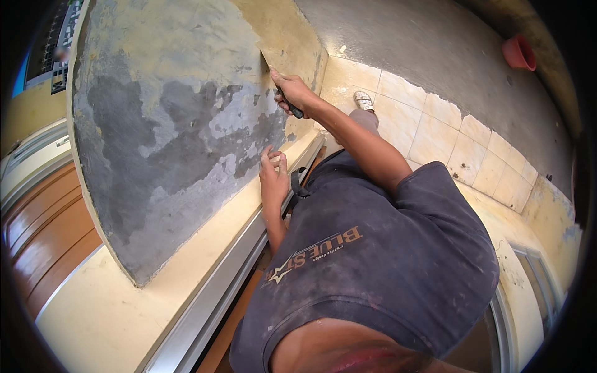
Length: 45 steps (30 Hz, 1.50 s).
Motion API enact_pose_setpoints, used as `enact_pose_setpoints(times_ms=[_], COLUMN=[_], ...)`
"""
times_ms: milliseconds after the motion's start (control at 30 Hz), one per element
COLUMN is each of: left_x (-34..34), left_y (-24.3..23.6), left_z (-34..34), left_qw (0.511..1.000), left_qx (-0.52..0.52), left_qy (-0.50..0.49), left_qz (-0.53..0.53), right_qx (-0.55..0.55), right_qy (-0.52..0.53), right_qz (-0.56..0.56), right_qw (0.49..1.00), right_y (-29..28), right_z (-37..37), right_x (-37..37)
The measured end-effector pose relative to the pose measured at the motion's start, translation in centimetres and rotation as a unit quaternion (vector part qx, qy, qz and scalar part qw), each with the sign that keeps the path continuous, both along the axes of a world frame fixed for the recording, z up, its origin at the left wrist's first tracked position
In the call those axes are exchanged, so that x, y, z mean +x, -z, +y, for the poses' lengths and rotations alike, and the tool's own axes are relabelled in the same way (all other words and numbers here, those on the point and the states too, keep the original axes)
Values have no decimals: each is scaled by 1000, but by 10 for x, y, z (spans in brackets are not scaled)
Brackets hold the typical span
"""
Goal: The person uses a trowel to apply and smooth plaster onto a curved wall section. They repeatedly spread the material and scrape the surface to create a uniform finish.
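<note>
My right hand [294, 93] is closed around the black handle of a scraper [298, 113]. Its thin blade points up and away and meets the wall where the yellowish paint borders a darker patch. The wall panel [180, 124] is blotched with dark grey, pale grey and yellowish areas. Lower down, my left hand [273, 174] is by the cream ledge at the panel's foot, its bent fingers apart and its fingertips near the grey surface. Nothing shows in that hand.
A cream ledge [205, 239] with a metal rail [208, 286] runs below the panel. Cream floor tiles [429, 133] and grey floor [429, 43] lie to the right. My shoe [364, 101] stands on the tiles. A red bucket [519, 53] is at the far right. A brown wooden door [50, 224] is at left.
</note>
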<state>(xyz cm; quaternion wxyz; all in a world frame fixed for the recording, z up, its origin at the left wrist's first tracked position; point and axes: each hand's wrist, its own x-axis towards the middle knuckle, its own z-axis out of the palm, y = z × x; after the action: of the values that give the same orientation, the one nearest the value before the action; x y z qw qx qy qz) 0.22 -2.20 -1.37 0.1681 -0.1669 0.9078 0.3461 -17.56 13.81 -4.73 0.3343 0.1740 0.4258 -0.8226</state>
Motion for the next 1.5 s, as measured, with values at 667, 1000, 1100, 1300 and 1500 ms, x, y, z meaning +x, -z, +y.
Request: enact_pose_setpoints(times_ms=[667, 1000, 1100, 1300, 1500], left_x=[6, 1, 3, 3, 2], left_y=[0, 2, -1, -5, -5], left_z=[2, 4, 4, 5, 7], left_qw=[999, 999, 999, 999, 998], left_qx=[37, 38, 35, 24, 30], left_qy=[0, 3, 10, 5, 25], left_qz=[11, 5, 19, 42, 45], right_qx=[49, 27, 34, 17, 29], right_qy=[84, -37, -27, -8, -21], right_qz=[-4, 38, 25, 31, 13], right_qw=[995, 998, 999, 999, 999], right_y=[-19, -18, -19, -26, -27], right_z=[5, 16, 12, 7, 7], right_x=[-25, -20, -22, -22, -23])
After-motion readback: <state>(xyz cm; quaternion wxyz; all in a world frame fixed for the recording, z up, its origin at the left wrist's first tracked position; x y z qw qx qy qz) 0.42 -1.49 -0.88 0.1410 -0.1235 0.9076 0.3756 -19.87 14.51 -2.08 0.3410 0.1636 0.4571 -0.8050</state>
